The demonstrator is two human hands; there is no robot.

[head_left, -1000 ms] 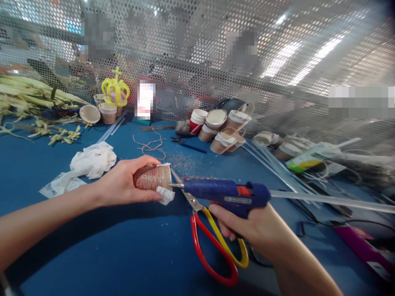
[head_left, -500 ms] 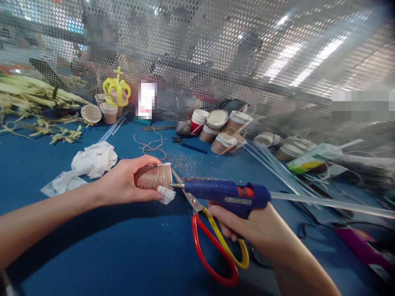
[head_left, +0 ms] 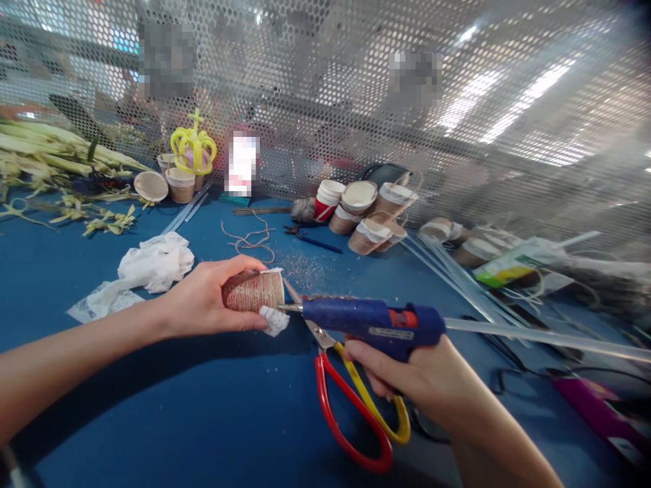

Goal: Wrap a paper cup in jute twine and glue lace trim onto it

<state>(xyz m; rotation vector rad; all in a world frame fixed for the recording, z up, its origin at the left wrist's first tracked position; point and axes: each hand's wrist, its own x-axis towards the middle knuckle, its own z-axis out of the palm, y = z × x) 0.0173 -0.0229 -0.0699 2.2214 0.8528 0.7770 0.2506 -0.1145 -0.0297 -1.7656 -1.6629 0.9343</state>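
Observation:
My left hand is closed around a small cup wrapped in brown twine, tipped on its side with its rim to the right. A flap of white lace fabric hangs from the rim's lower edge. In my right hand is a blue hot glue gun, a clear glue stick running out of its back. The metal nozzle points left at the rim, close to the lace; whether it touches I cannot tell. Scissors with red and yellow handles lie beneath the gun, partly hidden by it.
Crumpled white fabric lies left of the cup. Behind are loose twine, pliers and several twine-wrapped cups. Spare glue sticks and a purple object lie right. A perforated metal screen borders the back.
The glue gun has shifted very slightly left at the cup's rim. My left hand and the cup hold almost the same position.

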